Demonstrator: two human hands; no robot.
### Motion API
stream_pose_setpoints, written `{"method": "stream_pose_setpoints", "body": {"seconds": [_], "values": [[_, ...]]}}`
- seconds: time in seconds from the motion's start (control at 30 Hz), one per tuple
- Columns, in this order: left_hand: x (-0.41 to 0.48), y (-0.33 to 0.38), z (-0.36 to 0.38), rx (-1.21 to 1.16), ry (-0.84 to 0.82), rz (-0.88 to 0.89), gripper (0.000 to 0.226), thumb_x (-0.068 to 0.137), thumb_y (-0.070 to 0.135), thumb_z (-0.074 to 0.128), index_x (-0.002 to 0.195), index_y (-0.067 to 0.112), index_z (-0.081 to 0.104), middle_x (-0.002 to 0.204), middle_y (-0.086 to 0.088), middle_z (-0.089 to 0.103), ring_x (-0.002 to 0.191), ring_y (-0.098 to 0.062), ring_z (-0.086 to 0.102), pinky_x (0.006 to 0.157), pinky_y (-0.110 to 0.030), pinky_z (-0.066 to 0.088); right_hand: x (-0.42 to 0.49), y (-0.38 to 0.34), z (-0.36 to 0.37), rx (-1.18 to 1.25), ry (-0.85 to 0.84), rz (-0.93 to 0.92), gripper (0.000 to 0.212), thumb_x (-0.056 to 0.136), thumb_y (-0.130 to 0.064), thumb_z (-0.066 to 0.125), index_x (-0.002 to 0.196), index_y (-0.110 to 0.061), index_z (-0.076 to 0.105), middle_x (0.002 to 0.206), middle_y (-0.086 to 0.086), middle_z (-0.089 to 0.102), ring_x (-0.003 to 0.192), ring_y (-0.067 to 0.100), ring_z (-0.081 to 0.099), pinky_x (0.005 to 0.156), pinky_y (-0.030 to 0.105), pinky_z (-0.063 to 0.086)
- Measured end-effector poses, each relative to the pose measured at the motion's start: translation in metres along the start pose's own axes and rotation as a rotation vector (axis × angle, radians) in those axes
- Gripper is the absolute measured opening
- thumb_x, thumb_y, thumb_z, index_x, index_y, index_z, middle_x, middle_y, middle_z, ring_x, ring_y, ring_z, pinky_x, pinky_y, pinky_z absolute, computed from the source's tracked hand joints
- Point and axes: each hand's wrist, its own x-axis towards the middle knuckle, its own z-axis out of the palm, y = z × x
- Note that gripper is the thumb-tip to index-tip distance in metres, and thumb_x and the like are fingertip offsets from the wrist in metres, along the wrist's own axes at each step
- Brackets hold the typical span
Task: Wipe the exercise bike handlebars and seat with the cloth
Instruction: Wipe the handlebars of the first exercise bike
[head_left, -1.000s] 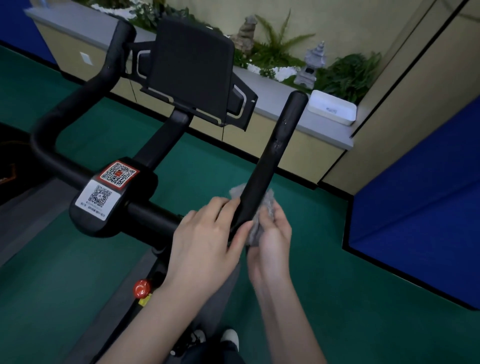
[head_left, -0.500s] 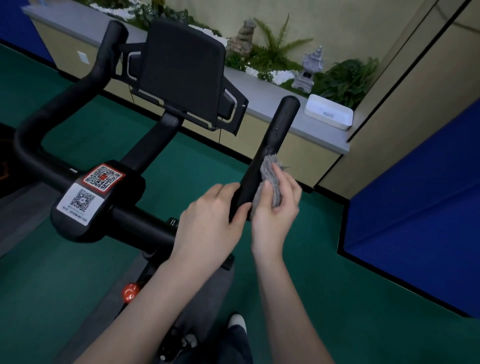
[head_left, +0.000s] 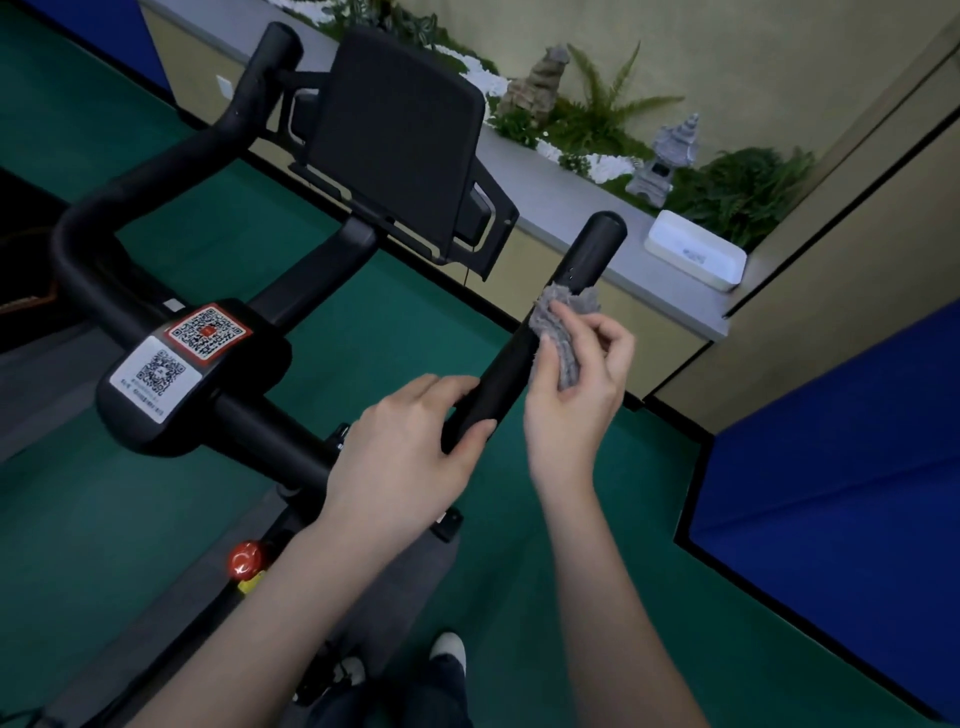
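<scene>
On round black handlebar (head_left: 592, 249): left hand (head_left: 405, 457) grips; right hand (head_left: 576, 405) pinches fuzzy grey cloth (head_left: 569, 358).

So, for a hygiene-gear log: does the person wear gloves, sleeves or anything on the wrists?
No. The left hand and right hand are ungloved, no ring showing. The left forearm and right forearm are uncovered to the frame's edge: no sleeve, watch or band.
</scene>
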Motion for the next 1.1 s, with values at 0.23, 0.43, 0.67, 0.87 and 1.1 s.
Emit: {"method": "stream_pose_setpoints", "body": {"seconds": [0.23, 0.43, 0.67, 0.87, 1.1], "values": [[0.0, -0.001, 0.0, 0.005, -0.019, -0.029, 0.033, 0.085, 0.046, 0.058, 0.117, 0.036, 0.06, 0.102, 0.015, 0.064, 0.088, -0.017, 0.063, 0.075, -0.039, 0.053, -0.007, 0.0, -0.012, -0.064, -0.199, -0.193, 0.026, 0.082, 0.005, 0.066, 0.107, -0.002, 0.07, 0.099, 0.005, 0.049, 0.096, 0.029, 0.056, 0.09, 0.016, 0.042], [0.0, -0.001, 0.0, 0.001, -0.02, -0.06, 0.033, 0.085, 0.047, 0.06, 0.116, 0.037, 0.06, 0.103, 0.017, 0.064, 0.09, -0.015, 0.063, 0.076, -0.038, 0.053, 0.019, 0.0, -0.013, -0.124, -0.194, -0.219, 0.026, 0.081, 0.008, 0.066, 0.105, -0.001, 0.071, 0.101, 0.018, 0.054, 0.097, 0.019, 0.048, 0.091, 0.011, 0.036], [0.0, -0.002, 0.001, 0.01, -0.014, -0.049, 0.033, 0.084, 0.047, 0.06, 0.116, 0.037, 0.06, 0.103, 0.016, 0.065, 0.089, -0.015, 0.063, 0.074, -0.038, 0.053, 0.024, -0.002, -0.019, -0.197, -0.419, -0.395, 0.018, 0.083, 0.001, 0.067, 0.098, -0.005, 0.074, 0.097, 0.007, 0.068, 0.097, 0.02, 0.047, 0.09, 0.011, 0.035], [-0.001, -0.003, 0.0, -0.001, -0.018, -0.052, 0.032, 0.084, 0.049, 0.06, 0.114, 0.039, 0.06, 0.102, 0.018, 0.065, 0.088, -0.013, 0.063, 0.074, -0.036, 0.053, 0.028, -0.008, -0.019, -0.231, -0.497, -0.371, 0.016, 0.085, 0.002, 0.064, 0.096, -0.005, 0.074, 0.097, 0.001, 0.071, 0.096, 0.016, 0.044, 0.087, 0.009, 0.034], [0.0, -0.002, -0.002, -0.008, -0.034, -0.058, 0.033, 0.083, 0.051, 0.059, 0.114, 0.04, 0.06, 0.102, 0.019, 0.064, 0.088, -0.011, 0.062, 0.074, -0.035, 0.053, 0.042, -0.002, -0.021, -0.247, -0.47, -0.431, 0.016, 0.086, 0.001, 0.064, 0.098, -0.006, 0.073, 0.097, 0.003, 0.07, 0.095, 0.018, 0.044, 0.087, 0.008, 0.031]]}}
